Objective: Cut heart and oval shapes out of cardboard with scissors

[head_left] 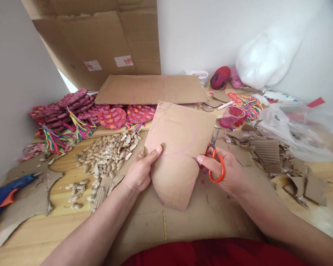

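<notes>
A piece of brown cardboard with a faint pink curved outline is held up in front of me. My left hand grips its left edge, thumb lying on the face and fingers behind. A cut runs into the piece from its right edge. My right hand is closed around orange-handled scissors, their blades pointing up beside the cardboard's right edge. The right thumb also touches the cardboard near the cut. Some fingers of both hands are hidden.
Peanut shells lie at left, near a blue glue gun. Behind them are pink decorated pieces with colourful tassels. Cardboard scraps, a pink cup and a plastic bag lie at right. A cardboard sheet lies behind.
</notes>
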A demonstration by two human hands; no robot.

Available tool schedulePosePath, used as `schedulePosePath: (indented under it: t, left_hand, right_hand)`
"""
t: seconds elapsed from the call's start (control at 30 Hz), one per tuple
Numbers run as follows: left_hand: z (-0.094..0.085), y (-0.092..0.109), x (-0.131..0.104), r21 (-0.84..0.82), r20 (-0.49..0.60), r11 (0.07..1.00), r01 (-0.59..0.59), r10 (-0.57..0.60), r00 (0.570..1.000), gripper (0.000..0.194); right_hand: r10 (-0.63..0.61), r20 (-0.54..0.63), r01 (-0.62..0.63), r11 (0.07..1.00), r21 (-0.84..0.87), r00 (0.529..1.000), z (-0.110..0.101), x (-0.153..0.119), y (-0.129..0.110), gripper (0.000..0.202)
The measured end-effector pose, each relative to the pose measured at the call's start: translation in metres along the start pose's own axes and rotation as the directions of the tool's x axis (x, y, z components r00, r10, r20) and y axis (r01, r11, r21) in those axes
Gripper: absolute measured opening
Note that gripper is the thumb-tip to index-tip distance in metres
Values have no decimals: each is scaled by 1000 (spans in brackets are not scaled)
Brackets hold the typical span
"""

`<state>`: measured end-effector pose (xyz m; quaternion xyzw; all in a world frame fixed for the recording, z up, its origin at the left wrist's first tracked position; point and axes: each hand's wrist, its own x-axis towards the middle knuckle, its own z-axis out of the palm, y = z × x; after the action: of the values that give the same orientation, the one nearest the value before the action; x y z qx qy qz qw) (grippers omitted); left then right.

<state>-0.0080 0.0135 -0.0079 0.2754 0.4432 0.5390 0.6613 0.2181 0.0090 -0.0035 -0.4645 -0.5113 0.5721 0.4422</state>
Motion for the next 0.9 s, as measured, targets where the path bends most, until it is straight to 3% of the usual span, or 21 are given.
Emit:
schedulePosePath:
  t: [0.13,0.47,0.7,0.83,0.9]
  left_hand:
    - [3,1,-1,22,9,1000,21,-22,1000,54]
    - [1,-4,1,-20,-15,991,131,-131,991,46]
    - [-1,-2,3,-64,19,965,255,-254,967,43]
    - [-6,2,6,-3,30,987,158,-158,987,43]
    - [-9,5,8,46,39,994,104,-106,994,45]
  right_hand:
    - [-11,74,3,995,100,997,-1,0,2,18]
    - [-114,57,110,992,69,992,0,-2,-1,3]
    - [-100,44,99,994,36,994,2,-2,2,13]
    - [-138,59,140,990,-28,989,0,2,4,16]
    - [-132,2,132,990,-41,991,-2,4,5,22]
